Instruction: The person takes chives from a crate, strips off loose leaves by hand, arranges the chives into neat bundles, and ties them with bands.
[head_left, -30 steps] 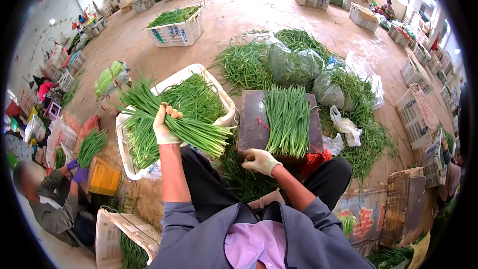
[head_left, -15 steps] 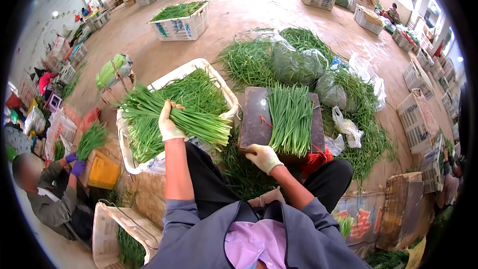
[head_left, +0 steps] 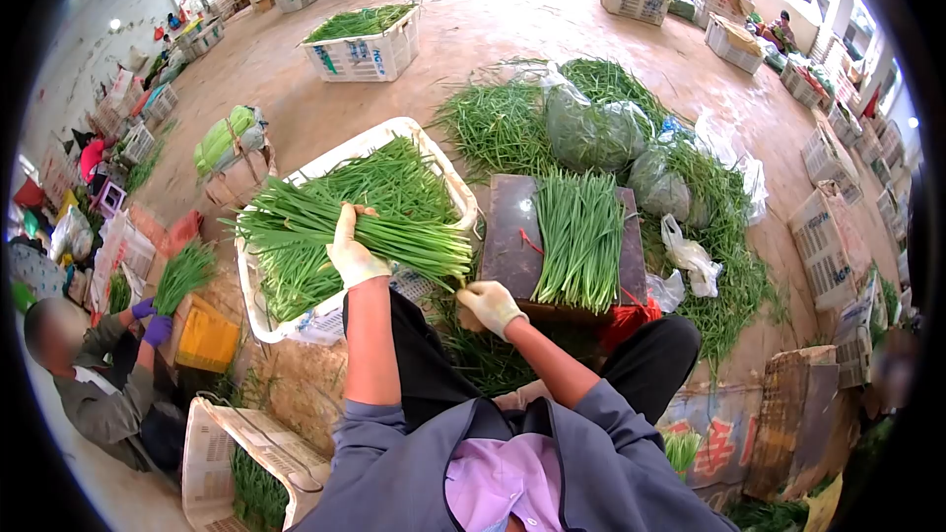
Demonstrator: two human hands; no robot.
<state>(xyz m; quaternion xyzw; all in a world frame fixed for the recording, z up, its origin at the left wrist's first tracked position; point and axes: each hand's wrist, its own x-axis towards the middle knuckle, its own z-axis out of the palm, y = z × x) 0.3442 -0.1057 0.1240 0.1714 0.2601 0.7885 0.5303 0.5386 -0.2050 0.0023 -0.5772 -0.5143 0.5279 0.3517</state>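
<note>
My left hand (head_left: 355, 248), in a pale glove, is wrapped round a bunch of green stalks (head_left: 419, 244) above a white crate (head_left: 254, 300) of loose greens. The pale stalk ends point right. My right hand (head_left: 490, 306), also gloved, is closed near those ends, its fingers pinched on something too small to make out. To its right, a neat bundle of greens (head_left: 579, 236) lies on a dark box (head_left: 507, 236), with red ties (head_left: 636, 313) at the box's near edge.
Beyond the box lie heaped greens (head_left: 493, 128) with plastic bags (head_left: 596, 138). A co-worker (head_left: 108, 394) in purple gloves holds greens at the left beside a yellow box (head_left: 207, 335). Another filled crate (head_left: 370, 57) stands farther off; a tilted crate (head_left: 212, 453) is at the lower left.
My right hand has moved left from the dark box's near corner to the stalk ends. My left hand and its bunch have shifted slightly right. The camera view has shifted a little.
</note>
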